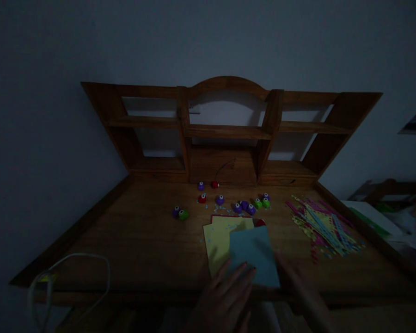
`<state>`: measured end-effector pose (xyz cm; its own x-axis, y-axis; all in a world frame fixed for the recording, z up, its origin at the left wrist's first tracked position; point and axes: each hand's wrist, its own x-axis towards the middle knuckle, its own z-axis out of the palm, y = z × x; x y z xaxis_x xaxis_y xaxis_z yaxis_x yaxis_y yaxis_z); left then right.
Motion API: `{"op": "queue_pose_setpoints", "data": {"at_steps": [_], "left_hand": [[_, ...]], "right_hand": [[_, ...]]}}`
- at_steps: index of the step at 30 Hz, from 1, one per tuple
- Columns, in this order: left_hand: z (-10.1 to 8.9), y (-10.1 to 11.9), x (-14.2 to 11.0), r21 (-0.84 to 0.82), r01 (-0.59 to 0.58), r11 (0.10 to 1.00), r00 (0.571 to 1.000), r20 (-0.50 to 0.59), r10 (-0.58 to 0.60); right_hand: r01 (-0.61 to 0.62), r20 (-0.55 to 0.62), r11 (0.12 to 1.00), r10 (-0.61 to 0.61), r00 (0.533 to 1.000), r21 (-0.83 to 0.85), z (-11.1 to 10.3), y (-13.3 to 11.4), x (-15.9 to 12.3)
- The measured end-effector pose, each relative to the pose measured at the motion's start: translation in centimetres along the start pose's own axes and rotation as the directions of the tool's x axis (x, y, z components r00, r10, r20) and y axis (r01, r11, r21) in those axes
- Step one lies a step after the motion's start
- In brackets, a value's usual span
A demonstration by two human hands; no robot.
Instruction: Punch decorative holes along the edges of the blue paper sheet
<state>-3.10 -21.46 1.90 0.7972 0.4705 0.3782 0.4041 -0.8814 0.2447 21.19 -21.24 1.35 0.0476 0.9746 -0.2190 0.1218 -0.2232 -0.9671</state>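
Note:
My left hand (225,296) lies over the lower left of a blue sheet of paper (253,252), its fingers stretched out and slightly apart. The blue sheet sits askew on yellow paper (217,245), with a thin red edge of another sheet showing behind. Close to the blue sheet's right edge is my right hand (294,277), smeared by motion, so its finger pose is unclear. A red rounded piece (260,223) peeks out at the sheet's top edge. Small purple pieces with eyes (251,210) and green ones (258,203) stand behind the papers.
Pink, yellow and blue paper strips (321,224) lie heaped on the right of the wooden desk (142,240). Tiny blue paper bits are scattered behind the sheets. A wooden shelf unit (227,132) spans the back. A pale cable (107,273) loops at the front left.

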Motion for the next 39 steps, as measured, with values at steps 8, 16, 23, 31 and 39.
{"op": "queue_pose_setpoints", "data": {"at_steps": [8,16,23,31,39], "left_hand": [[1.5,-1.3,-1.7,-0.045,0.333,0.942,0.924,-0.186,-0.335],[2.7,-4.2,-3.3,0.104,0.417,0.903,0.890,-0.252,-0.381],[2.4,-4.8,-3.4,0.257,0.193,0.947,0.961,-0.244,-0.129],[1.6,-7.8,-2.2,0.127,0.293,0.948,0.919,-0.311,-0.242],[-3.5,-9.4,0.6,-0.265,0.615,0.743,0.654,-0.354,-0.668]], "right_hand": [[-0.046,-0.223,0.993,0.022,0.975,-0.106,-0.7,-1.2,-0.2],[-0.092,-0.537,0.993,0.036,0.843,-0.079,-5.2,0.2,0.0],[-0.127,-0.614,0.984,0.178,0.769,0.127,-7.0,1.6,0.6],[-0.086,-0.611,0.984,0.166,0.774,0.159,-7.6,2.3,1.2],[-0.060,-0.596,0.986,0.143,0.790,0.157,-7.5,2.2,0.9]]}}
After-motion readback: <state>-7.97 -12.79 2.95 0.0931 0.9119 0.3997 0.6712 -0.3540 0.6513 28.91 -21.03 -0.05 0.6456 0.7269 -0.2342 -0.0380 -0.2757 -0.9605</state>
